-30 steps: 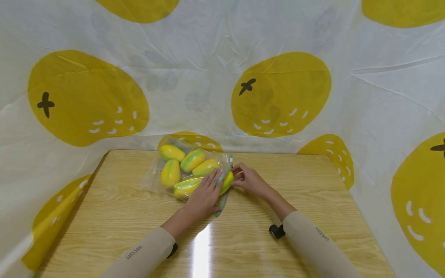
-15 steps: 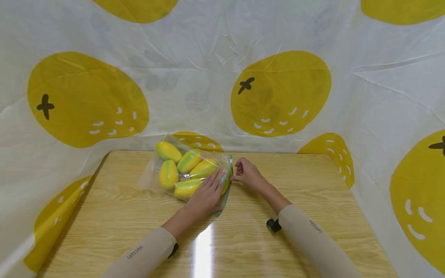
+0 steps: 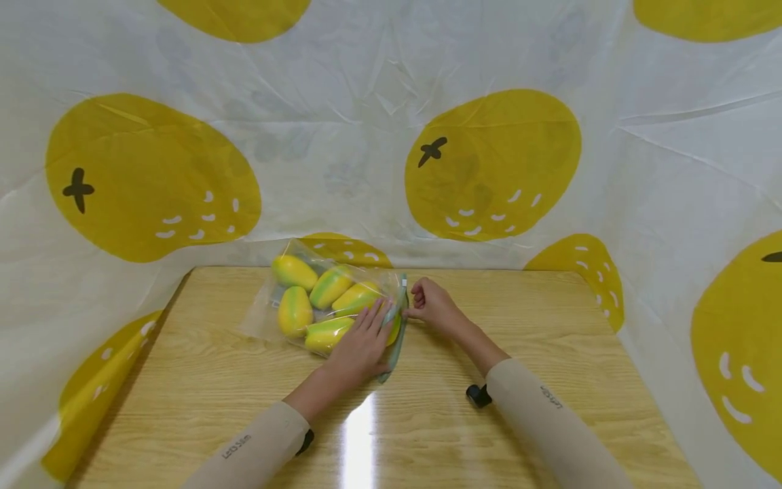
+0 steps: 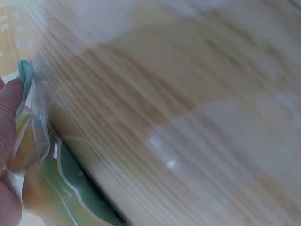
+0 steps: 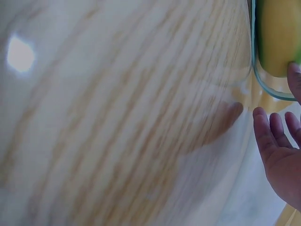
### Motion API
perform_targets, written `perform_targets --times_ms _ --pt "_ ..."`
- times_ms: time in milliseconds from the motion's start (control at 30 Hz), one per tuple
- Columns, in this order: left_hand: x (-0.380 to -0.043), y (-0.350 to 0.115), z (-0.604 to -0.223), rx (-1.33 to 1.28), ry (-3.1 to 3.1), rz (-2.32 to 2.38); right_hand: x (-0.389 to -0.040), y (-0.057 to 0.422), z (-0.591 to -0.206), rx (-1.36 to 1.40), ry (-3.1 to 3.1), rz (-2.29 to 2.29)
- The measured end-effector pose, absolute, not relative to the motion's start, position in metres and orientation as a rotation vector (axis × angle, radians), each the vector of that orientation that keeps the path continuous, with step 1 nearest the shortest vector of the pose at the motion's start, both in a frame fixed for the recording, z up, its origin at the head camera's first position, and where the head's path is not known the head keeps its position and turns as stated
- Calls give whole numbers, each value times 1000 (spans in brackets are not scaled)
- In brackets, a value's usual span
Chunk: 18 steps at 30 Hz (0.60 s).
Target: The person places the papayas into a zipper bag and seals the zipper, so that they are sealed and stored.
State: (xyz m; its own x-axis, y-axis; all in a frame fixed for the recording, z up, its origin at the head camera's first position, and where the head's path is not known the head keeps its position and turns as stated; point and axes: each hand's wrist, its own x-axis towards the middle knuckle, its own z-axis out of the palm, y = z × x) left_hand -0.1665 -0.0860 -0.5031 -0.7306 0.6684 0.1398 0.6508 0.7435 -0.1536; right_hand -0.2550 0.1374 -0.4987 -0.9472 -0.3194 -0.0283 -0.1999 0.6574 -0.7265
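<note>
A clear zip bag (image 3: 261, 314) with a grey-green zip edge (image 3: 396, 353) lies on the table. Several yellow-and-green fruits (image 3: 296, 311), shaped like papayas or mangoes, are inside it. My left hand (image 3: 359, 343) lies over the bag's right part, fingers extended on top; in the left wrist view its thumb (image 4: 8, 106) holds the bag's edge. Just inside the bag's mouth sits another fruit (image 5: 280, 37), partly hidden by the left hand in the head view. My right hand (image 3: 435, 305) is at the mouth, its thumb (image 5: 295, 80) against that fruit, the other fingers loosely bent.
The wood-grain table (image 3: 537, 339) extends around the bag. A white cloth (image 3: 342, 156) printed with large yellow fruits hangs behind and at both sides. A dark wrist camera (image 3: 478, 396) sits below the right sleeve.
The fruit at the mouth has moved left into the bag, and the fruits inside have shifted slightly left. My right fingers have gone from holding that fruit to touching it; my left hand stays put.
</note>
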Motion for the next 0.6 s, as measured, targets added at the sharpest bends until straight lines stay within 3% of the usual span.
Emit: perform_targets --times_ms 600 --pt "-166 -85 -506 -1045 -2657 173 -266 151 -466 -580 2724 -1085"
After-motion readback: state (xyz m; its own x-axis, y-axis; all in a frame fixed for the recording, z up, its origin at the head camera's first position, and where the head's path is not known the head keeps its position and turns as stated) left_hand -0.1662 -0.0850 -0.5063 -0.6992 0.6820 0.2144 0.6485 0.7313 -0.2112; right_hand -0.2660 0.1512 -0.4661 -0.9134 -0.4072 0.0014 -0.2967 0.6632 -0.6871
